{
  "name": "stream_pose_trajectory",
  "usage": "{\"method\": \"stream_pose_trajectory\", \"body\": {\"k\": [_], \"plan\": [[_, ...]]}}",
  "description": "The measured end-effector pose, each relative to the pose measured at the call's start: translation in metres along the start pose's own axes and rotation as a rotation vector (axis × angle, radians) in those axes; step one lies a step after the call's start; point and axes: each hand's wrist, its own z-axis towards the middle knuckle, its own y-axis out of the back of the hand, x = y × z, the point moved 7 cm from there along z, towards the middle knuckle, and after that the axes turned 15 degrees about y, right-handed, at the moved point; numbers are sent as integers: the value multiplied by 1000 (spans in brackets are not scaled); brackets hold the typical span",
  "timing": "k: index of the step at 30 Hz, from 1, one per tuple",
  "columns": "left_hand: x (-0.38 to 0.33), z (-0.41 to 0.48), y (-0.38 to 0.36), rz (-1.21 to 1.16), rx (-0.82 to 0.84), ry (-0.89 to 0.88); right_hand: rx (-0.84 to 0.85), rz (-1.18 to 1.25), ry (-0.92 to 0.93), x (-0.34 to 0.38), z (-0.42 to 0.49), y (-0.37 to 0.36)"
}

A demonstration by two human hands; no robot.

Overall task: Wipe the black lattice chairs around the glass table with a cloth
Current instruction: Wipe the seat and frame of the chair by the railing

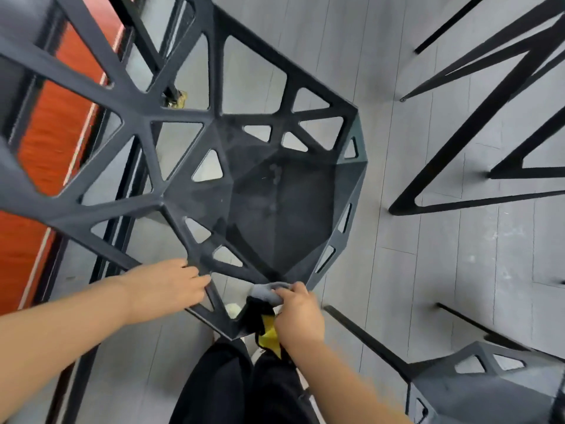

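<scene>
A black lattice chair fills the middle of the view, seen from above, its seat dusty. My left hand grips a lattice bar at the chair's near left edge. My right hand holds a grey cloth bunched against the chair's near rim, with a black and yellow piece hanging below it. A second black lattice chair stands at the lower right.
The black frame of another chair stands at the upper right on the grey plank floor. An orange-red panel and black metal legs lie along the left. My black trousers are at the bottom.
</scene>
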Motion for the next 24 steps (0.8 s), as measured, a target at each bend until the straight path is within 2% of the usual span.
{"method": "stream_pose_trajectory", "body": {"k": [2, 4, 5, 8, 10, 13, 18, 20, 24], "plan": [[-13, 7, 9, -130, -142, 100, -185, -34, 117, 10, 14, 32], [-26, 21, 6, -321, -94, 215, -357, -102, 221, 16, 32, 55], [-31, 30, 4, -400, -72, 277, -326, -167, 257, 18, 44, 56], [-26, 59, 1, -512, -22, 602, 13, -388, 374, 21, 71, 29], [-20, 70, -2, -545, -13, 745, 24, -494, 435, 19, 77, 18], [-22, 85, -4, -564, 7, 777, -5, -555, 503, 11, 85, 14], [-23, 92, -8, -649, -15, 786, 76, -695, 710, 13, 148, 41], [-21, 93, -11, -705, -6, 777, 138, -753, 755, 20, 184, 60], [-19, 93, -13, -770, -23, 785, 70, -780, 758, 33, 239, 96]]}}
